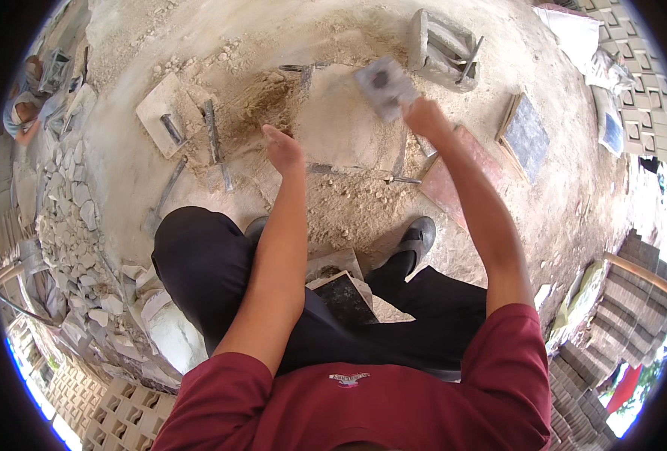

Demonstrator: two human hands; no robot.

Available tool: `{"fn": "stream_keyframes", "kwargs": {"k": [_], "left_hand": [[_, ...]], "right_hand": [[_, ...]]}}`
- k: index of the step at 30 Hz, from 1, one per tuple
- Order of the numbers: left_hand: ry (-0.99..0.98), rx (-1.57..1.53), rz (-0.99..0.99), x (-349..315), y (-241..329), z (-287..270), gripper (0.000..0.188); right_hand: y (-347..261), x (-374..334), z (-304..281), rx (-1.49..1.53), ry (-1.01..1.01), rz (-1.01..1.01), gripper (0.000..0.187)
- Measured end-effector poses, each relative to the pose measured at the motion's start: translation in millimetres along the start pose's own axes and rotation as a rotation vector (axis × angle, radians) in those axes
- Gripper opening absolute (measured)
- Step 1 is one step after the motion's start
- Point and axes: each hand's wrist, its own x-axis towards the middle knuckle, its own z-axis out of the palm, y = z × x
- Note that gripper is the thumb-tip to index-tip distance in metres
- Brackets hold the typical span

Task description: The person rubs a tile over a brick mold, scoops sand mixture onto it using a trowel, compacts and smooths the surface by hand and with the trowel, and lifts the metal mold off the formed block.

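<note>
At its near edge, my right hand (426, 119) grips a grey square plate (384, 86) with a dark patch in the middle; both are a little blurred. The plate is tilted over the far right corner of a square metal frame (322, 168) on the ground. Pale powder (348, 113) fills the frame almost level. Left of the frame is my left hand (283, 152), above a hollow in loose tan powder (272, 98). Its fingers are mostly turned from view, and I see nothing held in it.
A concrete trough (445, 49) with a bar across it stands beyond the frame. Right lie a reddish board (465, 169) and a grey-blue board (527, 139). Left are a pale board with a handle (164, 116) and a metal bar (217, 146). Rubble (70, 210) is piled farther left.
</note>
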Motion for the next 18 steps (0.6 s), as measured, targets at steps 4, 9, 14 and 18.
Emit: {"fn": "stream_keyframes", "kwargs": {"k": [4,9,14,18], "left_hand": [[0.040,0.082,-0.026,16,-7,-20,0.092],[0.121,0.095,-0.030,23,-13,3,0.092],[0.044,0.106,0.061,3,-1,-2,0.088],[0.104,-0.128,0.132,11,-12,-12,0.080]], "right_hand": [[-72,-100,58,-0.085,-0.422,-0.104,0.043],[-14,-94,41,-0.124,-0.270,-0.085,0.048],[-16,-22,-11,0.016,-0.135,0.125,0.045],[-98,-53,45,-0.197,-0.439,-0.180,0.034]]}}
